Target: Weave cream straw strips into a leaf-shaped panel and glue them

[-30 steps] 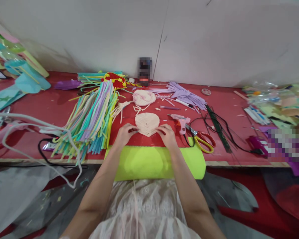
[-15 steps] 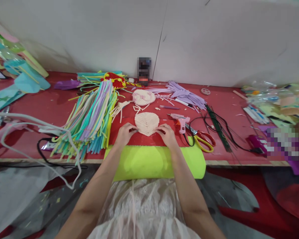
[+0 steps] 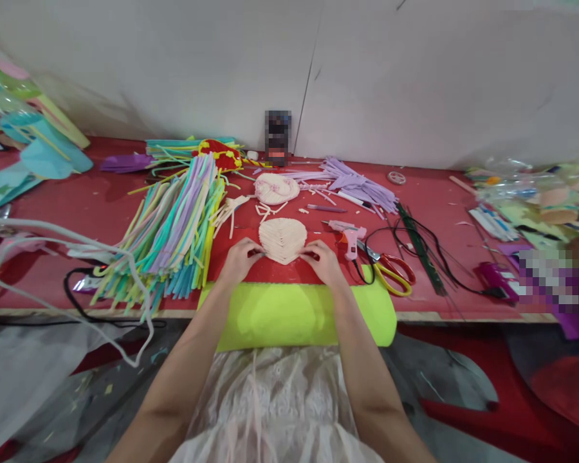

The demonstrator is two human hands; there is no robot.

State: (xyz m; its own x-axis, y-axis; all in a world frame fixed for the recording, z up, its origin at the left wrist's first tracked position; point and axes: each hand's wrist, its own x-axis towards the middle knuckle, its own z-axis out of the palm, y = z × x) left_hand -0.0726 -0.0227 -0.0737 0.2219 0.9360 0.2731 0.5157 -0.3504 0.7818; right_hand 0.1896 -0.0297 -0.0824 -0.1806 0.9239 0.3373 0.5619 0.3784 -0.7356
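Note:
A cream leaf-shaped piece (image 3: 283, 239), laid in ribbed rows that meet along a middle line, is on a red sheet (image 3: 226, 257) in front of me. The fingertips of my left hand (image 3: 242, 258) pinch its lower left edge. Opposite, my right hand (image 3: 321, 258) has its fingers closed at the lower right edge. Both forearms cross a lime-green sheet (image 3: 289, 315) that hangs over the table's front edge. Just beyond the piece sits a pink-and-white coiled oval piece (image 3: 276, 189), along with cream offcuts (image 3: 229, 213).
Left of my hands lies a big bundle of coloured pipe cleaners (image 3: 168, 238), with a white cable (image 3: 142, 283) beside it. A pink glue gun (image 3: 351, 239), scissors (image 3: 393, 273) and a lilac pipe-cleaner bundle (image 3: 361, 183) are on the right. A phone (image 3: 278, 136) leans against the wall.

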